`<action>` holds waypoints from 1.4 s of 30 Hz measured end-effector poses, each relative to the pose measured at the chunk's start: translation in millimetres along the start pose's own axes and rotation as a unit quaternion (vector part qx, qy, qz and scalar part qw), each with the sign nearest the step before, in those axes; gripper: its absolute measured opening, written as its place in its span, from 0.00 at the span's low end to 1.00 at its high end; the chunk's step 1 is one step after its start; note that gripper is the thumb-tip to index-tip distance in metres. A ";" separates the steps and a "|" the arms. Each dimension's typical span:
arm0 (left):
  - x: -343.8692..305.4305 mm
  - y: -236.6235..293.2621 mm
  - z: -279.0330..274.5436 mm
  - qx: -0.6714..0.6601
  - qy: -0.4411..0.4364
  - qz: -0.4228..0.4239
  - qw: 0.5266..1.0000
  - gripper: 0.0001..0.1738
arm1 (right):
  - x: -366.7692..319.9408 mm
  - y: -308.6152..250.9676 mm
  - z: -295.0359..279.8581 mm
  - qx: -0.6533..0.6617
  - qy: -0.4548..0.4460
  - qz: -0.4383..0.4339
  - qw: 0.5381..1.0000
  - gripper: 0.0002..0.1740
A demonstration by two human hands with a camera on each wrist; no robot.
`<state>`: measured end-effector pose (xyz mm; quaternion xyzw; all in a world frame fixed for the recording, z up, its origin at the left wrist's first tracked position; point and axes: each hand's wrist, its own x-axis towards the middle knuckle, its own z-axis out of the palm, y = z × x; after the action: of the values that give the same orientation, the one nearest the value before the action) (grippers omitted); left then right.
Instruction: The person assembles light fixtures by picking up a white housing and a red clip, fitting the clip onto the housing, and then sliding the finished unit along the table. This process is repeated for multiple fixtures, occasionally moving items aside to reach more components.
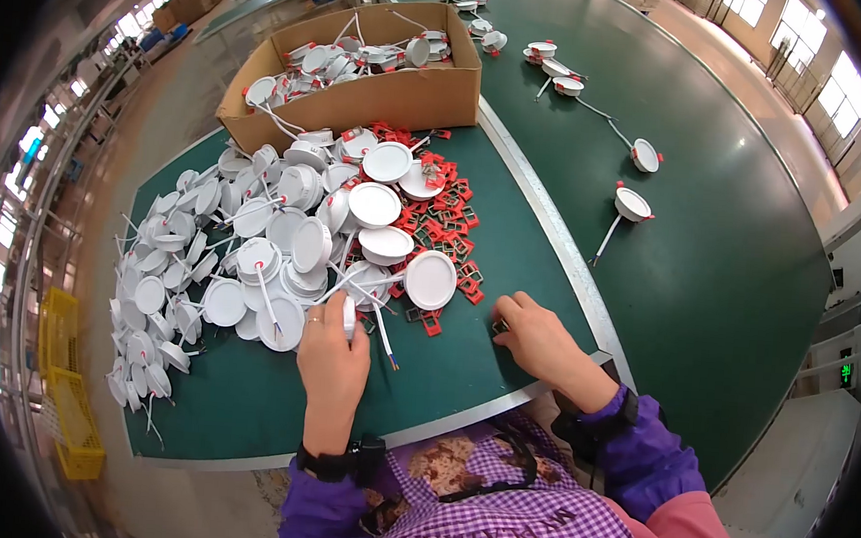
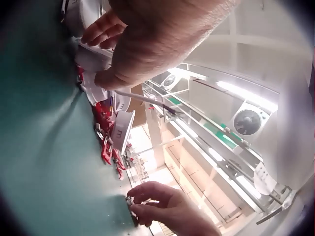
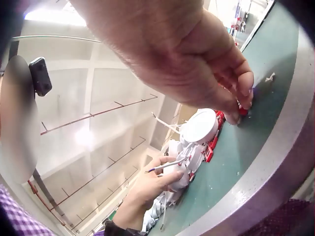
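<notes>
My left hand (image 1: pixel 334 367) grips a white round downlight (image 1: pixel 350 315) on edge, at the near side of a large heap of downlights (image 1: pixel 256 221). A white cable with bare coloured wire ends (image 1: pixel 385 337) lies just beyond those fingers. To the right, my right hand (image 1: pixel 544 347) pinches a small red clip (image 3: pixel 243 111) close over the green table, mostly hidden by the fingertips. Between the hands and the cardboard box spreads a pile of red clips with metal parts (image 1: pixel 450 221). Several downlights lie face up on it, the nearest one (image 1: pixel 430 280) between both hands.
A cardboard box (image 1: pixel 362 102) full of downlights stands at the back of the green table (image 1: pixel 245 406). Past a metal rail (image 1: pixel 551 232) on the right runs a green belt (image 1: pixel 713 316) carrying spaced downlights (image 1: pixel 633 204). Yellow crates (image 1: pixel 72 415) stand on the floor at left.
</notes>
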<state>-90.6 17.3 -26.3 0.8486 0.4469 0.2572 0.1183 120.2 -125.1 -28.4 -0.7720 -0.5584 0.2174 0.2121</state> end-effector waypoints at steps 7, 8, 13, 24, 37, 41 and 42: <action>-20.9 -7.0 -51.3 -0.159 0.061 -0.086 0.982 0.16 | -7.6 1.5 -0.7 0.037 0.024 0.013 0.999 0.13; -23.2 -10.3 -55.9 -0.235 0.076 -0.112 0.963 0.16 | -8.2 0.8 -1.7 0.012 0.020 0.006 1.000 0.12; -29.7 -14.9 -78.8 -0.454 0.062 -0.180 0.870 0.19 | -7.5 -4.2 -2.9 0.152 0.075 0.018 0.985 0.09; -39.6 34.6 -23.4 -0.775 -0.125 -0.321 0.530 0.17 | -21.0 -35.3 -12.2 0.369 0.200 0.041 0.907 0.05; -39.2 74.8 -7.3 -0.736 -0.124 -0.258 0.613 0.23 | -35.6 -54.2 -6.9 0.335 0.216 -0.036 0.917 0.07; -41.3 78.8 -0.6 -0.705 -0.095 -0.216 0.668 0.20 | -39.9 -59.9 -7.9 0.298 0.220 -0.049 0.928 0.08; -41.1 81.1 -0.6 -0.697 -0.087 -0.203 0.682 0.20 | -41.0 -60.2 -6.0 0.268 0.229 -0.067 0.933 0.09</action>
<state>-53.7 -62.8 -4.4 0.4283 0.2871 0.3889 0.7635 65.7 -147.5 14.9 -0.6759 -0.4659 0.1613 0.5478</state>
